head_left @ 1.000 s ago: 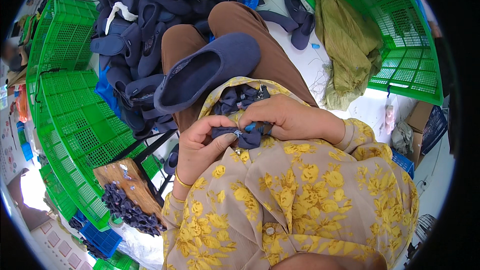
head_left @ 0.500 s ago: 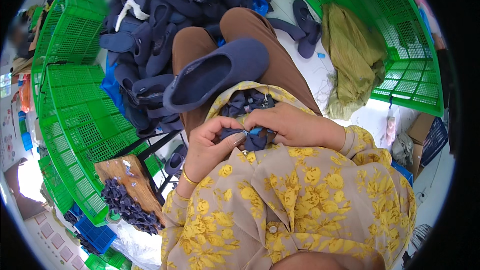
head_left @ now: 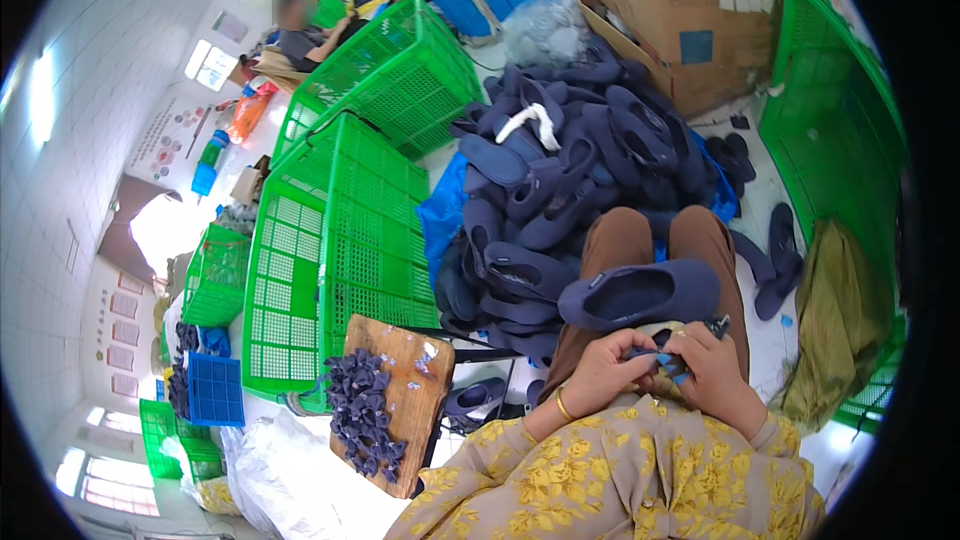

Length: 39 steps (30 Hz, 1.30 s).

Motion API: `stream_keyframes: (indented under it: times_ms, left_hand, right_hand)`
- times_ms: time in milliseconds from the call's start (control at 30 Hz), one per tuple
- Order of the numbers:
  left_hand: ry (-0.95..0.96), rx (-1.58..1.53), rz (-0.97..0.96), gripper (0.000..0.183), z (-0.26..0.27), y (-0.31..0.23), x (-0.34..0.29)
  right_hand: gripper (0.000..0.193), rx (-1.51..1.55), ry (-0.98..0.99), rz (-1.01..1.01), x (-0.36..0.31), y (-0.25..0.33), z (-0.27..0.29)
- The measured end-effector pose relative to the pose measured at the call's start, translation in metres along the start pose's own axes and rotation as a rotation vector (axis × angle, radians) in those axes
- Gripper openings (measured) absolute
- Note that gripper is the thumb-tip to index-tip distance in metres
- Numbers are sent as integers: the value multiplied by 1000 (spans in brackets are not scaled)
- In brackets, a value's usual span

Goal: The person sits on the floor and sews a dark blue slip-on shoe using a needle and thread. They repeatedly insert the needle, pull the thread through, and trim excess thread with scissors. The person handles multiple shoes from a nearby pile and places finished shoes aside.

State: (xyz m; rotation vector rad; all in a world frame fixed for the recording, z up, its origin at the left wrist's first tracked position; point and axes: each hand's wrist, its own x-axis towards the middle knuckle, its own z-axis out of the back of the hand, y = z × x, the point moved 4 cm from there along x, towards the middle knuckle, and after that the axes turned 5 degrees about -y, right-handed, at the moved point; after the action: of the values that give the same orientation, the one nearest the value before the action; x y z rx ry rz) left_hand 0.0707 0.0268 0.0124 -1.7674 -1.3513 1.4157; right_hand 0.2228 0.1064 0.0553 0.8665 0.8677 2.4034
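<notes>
Over my lap, my left hand [head_left: 598,378] and my right hand [head_left: 708,368] meet with bent fingers, pinching a small navy cloth bow [head_left: 664,342] from both sides. Light blue bits show at the bow, and the fingers cover much of it. Just beyond the hands, a dark navy slipper [head_left: 690,290] lies across my brown-trousered thighs, its opening facing up. To the left, a heap of similar small navy bows [head_left: 358,410] rests on a wooden board [head_left: 425,380].
A large pile of navy slippers [head_left: 540,190] lies beyond my knees, a white strip on top. Green plastic crates [head_left: 375,240] stand left, another green crate [head_left: 835,130] right beside olive cloth [head_left: 835,310]. Cardboard boxes [head_left: 690,60] are behind. Another person [head_left: 305,40] sits far left.
The view has swung left and up, so my lap and hands appear further right and more of the room shows. Both hands still pinch the bow; the slipper stays on my lap.
</notes>
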Motion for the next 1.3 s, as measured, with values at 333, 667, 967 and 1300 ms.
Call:
stream_keyframes:
  times_ms: [333, 667, 967, 1300]
  left_hand:
    - [26, -175, 103, 17, 1, 13, 2]
    - [34, -175, 116, 18, 3, 16, 4]
    - [-17, 39, 51, 18, 0, 24, 9]
    - [7, 48, -8, 17, -2, 34, 11]
  right_hand:
    - [39, -121, 58, 78, -11, 4, -1]
    - [41, -138, -3, 90, -10, 3, -1]
    - [42, -57, -128, 112, -15, 1, -7]
    - [39, -169, -120, 165, -19, -5, -12]
